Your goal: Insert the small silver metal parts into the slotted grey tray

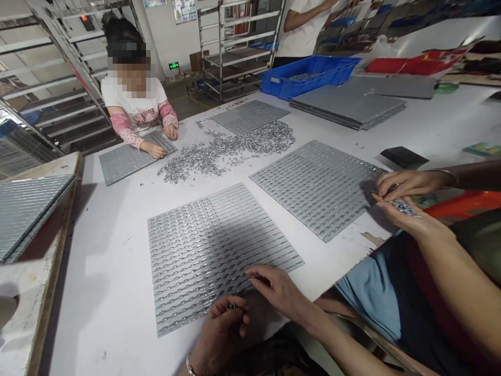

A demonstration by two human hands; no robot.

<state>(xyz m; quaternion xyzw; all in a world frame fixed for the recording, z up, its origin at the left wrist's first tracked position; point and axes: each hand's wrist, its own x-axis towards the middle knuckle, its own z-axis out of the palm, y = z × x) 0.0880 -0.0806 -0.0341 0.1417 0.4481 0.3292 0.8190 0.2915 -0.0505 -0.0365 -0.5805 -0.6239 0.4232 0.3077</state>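
A grey ridged tray (203, 245) lies on the white table right in front of me, its grooves filled with small metal pieces. My left hand (221, 331) is curled at the tray's near edge, closed round a clump of small metal pieces (234, 307). My right hand (276, 287) rests on the tray's near right corner, fingers pinched together over the grooves; what they pinch is too small to make out.
A co-worker's two hands (403, 201) at the right hold metal pieces over a second tray (317, 183). A loose heap of metal pieces (230, 149) lies mid-table. Another person works a tray (129, 159) at the far left. Stacked trays (348, 104), blue bin (309, 75).
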